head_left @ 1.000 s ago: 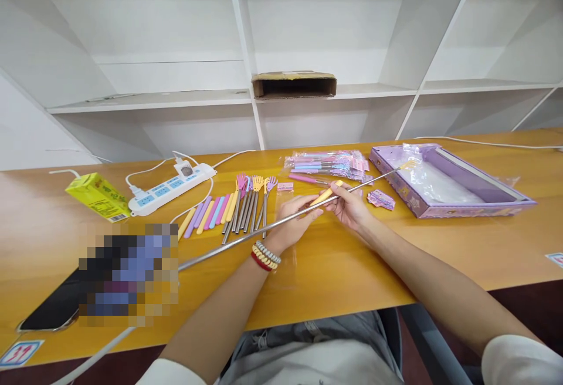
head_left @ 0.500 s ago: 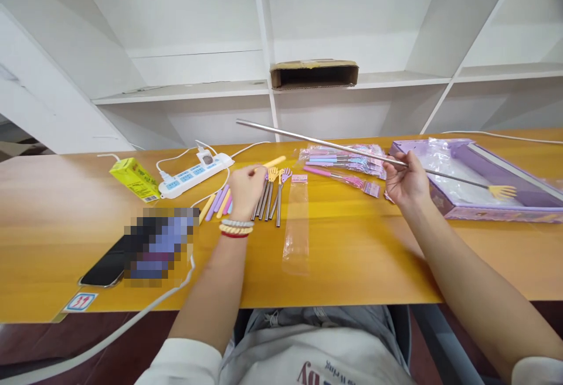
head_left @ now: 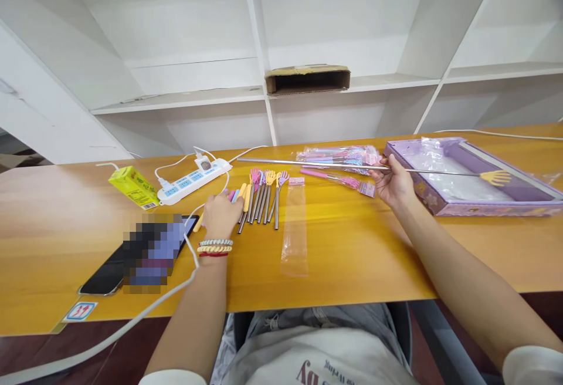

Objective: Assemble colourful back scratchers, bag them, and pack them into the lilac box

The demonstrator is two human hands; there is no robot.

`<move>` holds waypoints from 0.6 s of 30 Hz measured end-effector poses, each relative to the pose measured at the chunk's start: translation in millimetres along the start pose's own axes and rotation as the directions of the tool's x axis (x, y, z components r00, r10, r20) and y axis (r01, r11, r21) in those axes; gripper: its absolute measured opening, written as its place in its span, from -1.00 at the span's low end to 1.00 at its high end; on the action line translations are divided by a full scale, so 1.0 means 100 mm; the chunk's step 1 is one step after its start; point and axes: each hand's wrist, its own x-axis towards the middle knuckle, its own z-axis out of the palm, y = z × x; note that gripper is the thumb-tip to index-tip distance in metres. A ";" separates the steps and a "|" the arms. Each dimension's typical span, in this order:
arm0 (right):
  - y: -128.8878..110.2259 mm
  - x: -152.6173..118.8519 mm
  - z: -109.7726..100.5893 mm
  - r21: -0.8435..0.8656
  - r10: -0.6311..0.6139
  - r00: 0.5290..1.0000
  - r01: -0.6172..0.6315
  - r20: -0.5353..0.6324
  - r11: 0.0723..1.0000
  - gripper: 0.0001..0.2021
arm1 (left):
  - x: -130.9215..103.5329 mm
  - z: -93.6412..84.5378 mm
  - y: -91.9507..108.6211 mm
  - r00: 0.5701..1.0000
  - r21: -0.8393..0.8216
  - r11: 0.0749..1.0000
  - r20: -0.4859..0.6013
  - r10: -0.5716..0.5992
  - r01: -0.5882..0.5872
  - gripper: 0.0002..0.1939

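Observation:
A long silver rod with a yellow hand-shaped head, an extended back scratcher, lies nearly level in my right hand. The fingers are closed round its shaft, and the yellow head is over the purple box. My left hand is low over the coloured handles, palm down; its fingertips are hidden, and a yellow handle lies against its right side. Just right of it, several short back scratchers with pink, yellow and purple heads lie in a row. Beside them is a clear plastic sleeve with a pink top.
Bagged back scratchers lie at the back, with a pink one in front. The purple box holds clear plastic. A power strip, a yellow carton, a phone and a white cable are on the left.
My left hand has moved down and left to the coloured handles; before, it held a yellow handle raised. My right hand has tilted the back scratcher's far end down, so it is almost level.

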 end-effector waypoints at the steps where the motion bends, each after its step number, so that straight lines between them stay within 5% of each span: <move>1: 0.00 0.00 0.00 -0.013 0.009 1.000 -0.009 0.004 1.000 -0.81 | 0.01 -0.04 0.05 0.997 -0.104 0.994 -0.076 0.018 -0.026 -0.53; 3: 0.00 0.01 -0.01 -0.031 0.025 1.000 -0.025 -0.007 0.999 -0.82 | 0.05 -0.14 0.17 0.989 -0.374 0.921 -0.134 0.067 -0.113 -0.51; 6: 0.01 0.02 -0.02 -0.058 0.032 0.999 -0.033 -0.008 0.998 -0.81 | 0.12 -0.27 0.40 0.962 -0.638 0.734 -0.047 0.268 -0.235 -0.50; 8: 0.03 0.02 -0.03 -0.064 0.008 1.000 -0.007 0.018 0.998 -0.81 | 0.15 -0.30 0.54 0.914 -0.597 0.733 0.001 0.406 -0.325 -0.53; 12: 0.00 0.03 -0.05 -0.101 -0.007 0.999 0.011 0.045 0.995 -0.73 | 0.19 -0.23 0.66 0.844 -0.242 0.830 0.070 0.532 -0.503 -0.51; 15: -0.12 0.10 -0.15 -0.078 0.001 0.999 0.002 0.043 0.997 -0.64 | 0.24 -0.17 0.55 0.884 -0.164 0.871 -0.003 0.468 -0.462 -0.50; 18: -0.31 0.18 -0.30 0.021 -0.101 0.993 0.102 -0.066 0.995 -0.57 | 0.31 -0.20 0.33 0.955 -0.294 0.909 -0.044 0.295 -0.294 -0.56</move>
